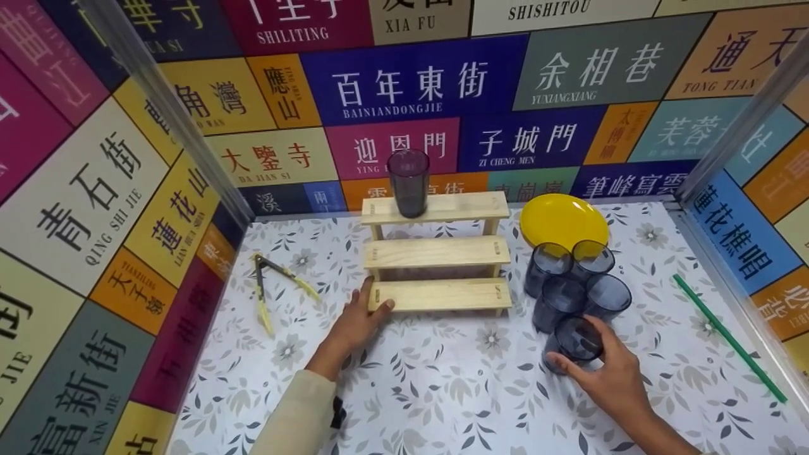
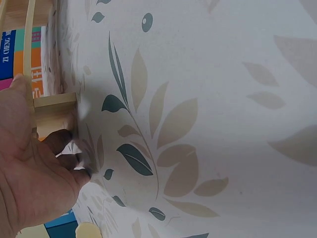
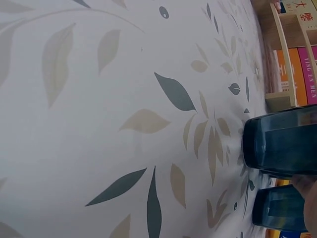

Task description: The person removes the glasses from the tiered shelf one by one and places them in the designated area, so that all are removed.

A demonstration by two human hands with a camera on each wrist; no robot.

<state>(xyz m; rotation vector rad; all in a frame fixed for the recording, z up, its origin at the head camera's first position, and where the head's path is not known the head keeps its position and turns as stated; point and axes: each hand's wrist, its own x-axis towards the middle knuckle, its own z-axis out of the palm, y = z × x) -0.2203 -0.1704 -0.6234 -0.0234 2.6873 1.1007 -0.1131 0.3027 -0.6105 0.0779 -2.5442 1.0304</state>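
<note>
My left hand point(image 1: 357, 322) grips the left end of the lowest step of a three-step wooden rack point(image 1: 439, 251), thumb at the front edge. In the left wrist view, fingertips point(image 2: 67, 141) curl beside the rack's end point(image 2: 57, 101). A dark tinted glass tumbler point(image 1: 409, 183) stands upright on the top step; the two lower steps are bare. On the right, my right hand point(image 1: 616, 373) holds another tumbler point(image 1: 562, 351) around its sides, at the front of a cluster of several matching tumblers point(image 1: 559, 300). The right wrist view shows the held tumbler point(image 3: 282, 141) upright, low over the tabletop.
Behind the tumblers lies a yellow plate point(image 1: 562, 218). A V-shaped tool with yellow arms point(image 1: 278, 284) rests left of the rack. Along the right side lies a green stick point(image 1: 727, 335). Panels with printed signs point(image 1: 411, 88) enclose the floral-covered table point(image 1: 442, 392).
</note>
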